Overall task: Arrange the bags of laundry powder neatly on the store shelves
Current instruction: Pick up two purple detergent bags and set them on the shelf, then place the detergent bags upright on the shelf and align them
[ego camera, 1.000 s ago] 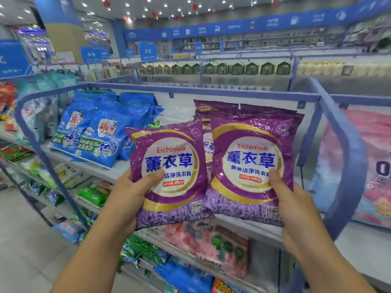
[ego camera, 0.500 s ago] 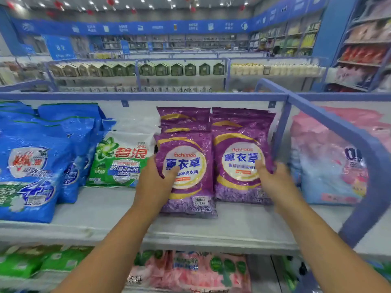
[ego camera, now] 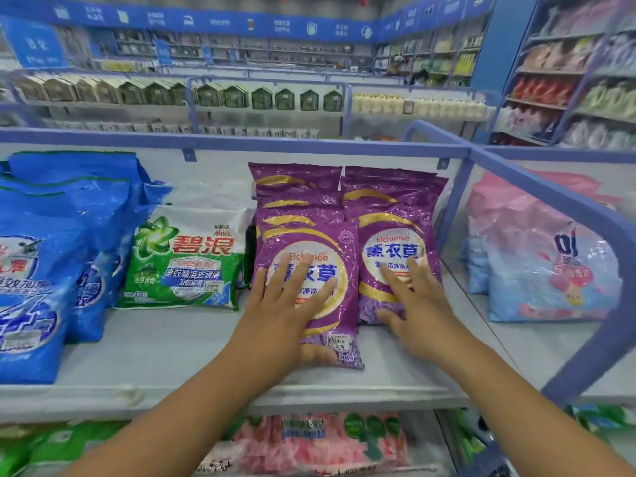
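Observation:
Two purple laundry powder bags lie side by side on the grey shelf (ego camera: 155, 349), each in front of a stack of the same purple bags (ego camera: 296, 182). My left hand (ego camera: 285, 304) lies flat with spread fingers on the left purple bag (ego camera: 339, 235). Its thumb is tucked under that bag's lower edge. My right hand (ego camera: 413, 301) rests with its fingers apart on the front of the right purple bag (ego camera: 395, 222), and its thumb is at the bag's bottom edge. The left bag sits nearer the shelf's front edge than the right one.
A green and white bag (ego camera: 186, 259) lies left of the purple bags, with large blue bags (ego camera: 51, 253) beyond it. A blue rail divider (ego camera: 585, 218) separates pink bags (ego camera: 543, 253) on the right. More pink bags (ego camera: 320, 438) fill the shelf below.
Both hands carried the two purple bags from mid-air onto the shelf and laid them against the stacks. The grips have loosened into flat palms on the bag fronts.

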